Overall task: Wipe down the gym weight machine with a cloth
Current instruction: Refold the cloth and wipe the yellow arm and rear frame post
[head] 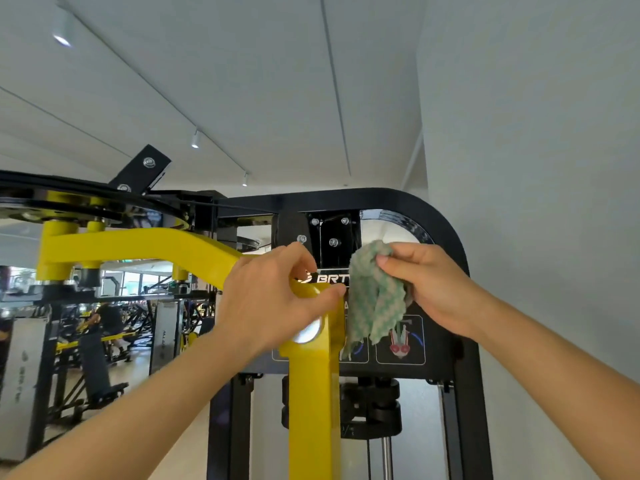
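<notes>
One cloth (pixel 375 296), right grip (pixel 429 285); left grip (pixel 273 296) seemingly holds machine (pixel 311 410).

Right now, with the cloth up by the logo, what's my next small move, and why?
Probably spread the cloth flat against the black panel and draw it down. The right hand holds it bunched, its tail hanging loose over the exercise diagrams, while the left hand grips the yellow arm.

Gym: rows of weight machines (pixel 104 327)

Arms raised, left hand (pixel 273 299) gripping frame (pixel 311 393), right hand (pixel 433 289) pinching cloth (pixel 374 296)
</notes>
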The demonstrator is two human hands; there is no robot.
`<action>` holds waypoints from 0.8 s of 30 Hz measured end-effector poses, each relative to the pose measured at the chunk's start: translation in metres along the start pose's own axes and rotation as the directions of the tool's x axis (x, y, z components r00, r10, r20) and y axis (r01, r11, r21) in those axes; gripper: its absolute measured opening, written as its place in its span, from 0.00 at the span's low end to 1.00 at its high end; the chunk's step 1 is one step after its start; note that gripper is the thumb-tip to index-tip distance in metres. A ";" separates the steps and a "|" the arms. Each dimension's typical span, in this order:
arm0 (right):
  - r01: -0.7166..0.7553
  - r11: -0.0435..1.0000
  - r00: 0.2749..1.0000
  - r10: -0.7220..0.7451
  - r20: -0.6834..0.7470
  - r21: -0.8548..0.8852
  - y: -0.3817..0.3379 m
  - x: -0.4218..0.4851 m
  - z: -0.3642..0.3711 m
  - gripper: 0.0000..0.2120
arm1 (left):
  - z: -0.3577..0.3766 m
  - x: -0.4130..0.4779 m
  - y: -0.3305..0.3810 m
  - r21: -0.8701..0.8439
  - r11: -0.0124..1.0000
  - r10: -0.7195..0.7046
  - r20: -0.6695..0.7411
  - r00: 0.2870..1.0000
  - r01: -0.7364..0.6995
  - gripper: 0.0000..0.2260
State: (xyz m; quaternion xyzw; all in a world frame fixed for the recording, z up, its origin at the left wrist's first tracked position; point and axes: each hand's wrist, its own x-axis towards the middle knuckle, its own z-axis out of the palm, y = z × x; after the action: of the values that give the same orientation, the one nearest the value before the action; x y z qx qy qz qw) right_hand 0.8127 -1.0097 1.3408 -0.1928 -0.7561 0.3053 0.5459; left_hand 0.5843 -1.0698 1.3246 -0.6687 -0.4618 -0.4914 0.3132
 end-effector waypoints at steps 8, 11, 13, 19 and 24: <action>-0.008 0.999 0.999 0.006 0.054 0.036 -0.055 0.075 0.020 0.10 | -0.015 0.098 -0.019 -0.431 0.854 -0.065 0.467 0.882 0.291 0.09; -0.004 0.987 0.996 -0.011 -0.092 -0.161 -0.060 0.096 0.019 0.11 | -0.016 0.120 -0.038 -0.447 0.824 -0.101 0.490 0.866 0.349 0.07; -0.030 0.966 0.979 -0.023 -0.202 -0.257 -0.061 0.107 0.015 0.11 | -0.017 0.134 -0.051 -0.453 0.802 -0.136 0.497 0.857 0.390 0.06; -0.025 0.923 0.946 -0.103 -0.308 -0.384 -0.049 0.138 0.018 0.12 | -0.009 0.177 -0.085 -0.363 0.901 -0.082 0.394 0.915 0.237 0.03; 0.059 0.820 0.883 -0.309 -0.353 -0.570 -0.043 0.165 0.018 0.14 | 0.007 0.215 -0.097 -0.149 0.988 0.107 0.407 0.907 -0.049 0.14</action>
State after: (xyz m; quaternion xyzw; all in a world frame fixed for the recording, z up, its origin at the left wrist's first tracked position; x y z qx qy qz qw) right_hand 0.7430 -0.9429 1.4830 -0.3262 -0.6869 -0.0276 0.6488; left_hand 0.5171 -0.9605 1.5221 -0.7952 -0.4560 -0.3561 0.1815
